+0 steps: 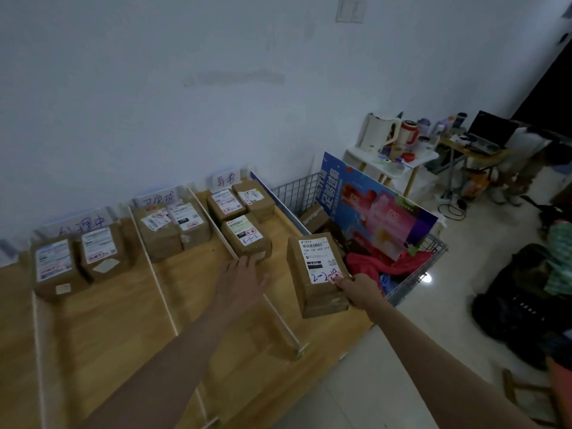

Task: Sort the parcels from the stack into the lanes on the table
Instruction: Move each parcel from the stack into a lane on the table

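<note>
Head view: right hand (pixel 359 289) grips a labelled cardboard parcel (pixel 315 274) at right of centre, above the wooden surface (pixel 123 320); left hand (pixel 244 274), fingers spread, reaches toward another parcel (pixel 246 236) at centre.

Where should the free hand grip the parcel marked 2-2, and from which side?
Grip the parcel marked 2-2 across its long side walls, coming in from its left. The right hand already pinches the near right corner, and the wire basket crowds the right side. The left face is bare and open to the left hand, which hangs flat-fingered beside it. The label faces up, so a side grip probably keeps it readable.
</note>
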`<control>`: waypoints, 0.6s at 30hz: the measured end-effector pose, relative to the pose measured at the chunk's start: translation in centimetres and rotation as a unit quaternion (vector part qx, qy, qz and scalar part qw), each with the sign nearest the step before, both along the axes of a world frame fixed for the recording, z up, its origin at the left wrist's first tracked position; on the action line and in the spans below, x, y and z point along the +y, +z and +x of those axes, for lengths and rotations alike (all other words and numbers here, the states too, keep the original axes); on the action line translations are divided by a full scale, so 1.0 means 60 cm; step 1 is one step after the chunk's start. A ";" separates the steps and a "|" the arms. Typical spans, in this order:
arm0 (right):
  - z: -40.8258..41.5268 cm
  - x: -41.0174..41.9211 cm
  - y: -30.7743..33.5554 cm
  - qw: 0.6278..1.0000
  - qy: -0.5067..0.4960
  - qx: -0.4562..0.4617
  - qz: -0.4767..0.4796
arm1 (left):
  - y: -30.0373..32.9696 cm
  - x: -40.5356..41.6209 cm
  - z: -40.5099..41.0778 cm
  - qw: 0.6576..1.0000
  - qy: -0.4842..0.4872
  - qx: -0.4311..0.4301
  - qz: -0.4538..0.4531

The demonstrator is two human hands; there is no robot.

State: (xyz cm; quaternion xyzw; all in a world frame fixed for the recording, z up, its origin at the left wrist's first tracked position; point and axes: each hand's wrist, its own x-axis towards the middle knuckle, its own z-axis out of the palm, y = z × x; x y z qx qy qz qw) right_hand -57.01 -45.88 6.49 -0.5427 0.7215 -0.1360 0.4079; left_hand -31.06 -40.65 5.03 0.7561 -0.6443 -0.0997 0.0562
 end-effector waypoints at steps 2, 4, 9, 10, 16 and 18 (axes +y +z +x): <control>-0.003 -0.038 -0.002 1.000 0.001 0.003 -0.005 | -0.009 -0.037 -0.003 1.000 0.003 -0.001 0.002; 0.002 -0.075 -0.005 1.000 0.013 0.008 -0.007 | -0.017 -0.069 -0.004 1.000 0.009 0.002 0.010; 0.024 -0.162 -0.017 0.998 0.058 0.032 -0.001 | -0.043 -0.127 -0.001 0.999 0.033 0.005 0.024; 0.029 -0.182 -0.021 0.997 0.065 0.028 0.001 | -0.049 -0.140 0.002 0.999 0.042 0.006 0.027; 0.067 -0.301 -0.053 0.992 0.121 0.022 0.022 | -0.081 -0.208 0.015 0.994 0.100 0.007 0.052; 0.085 -0.340 -0.063 0.988 0.148 0.029 0.034 | -0.090 -0.229 0.017 0.989 0.128 0.012 0.070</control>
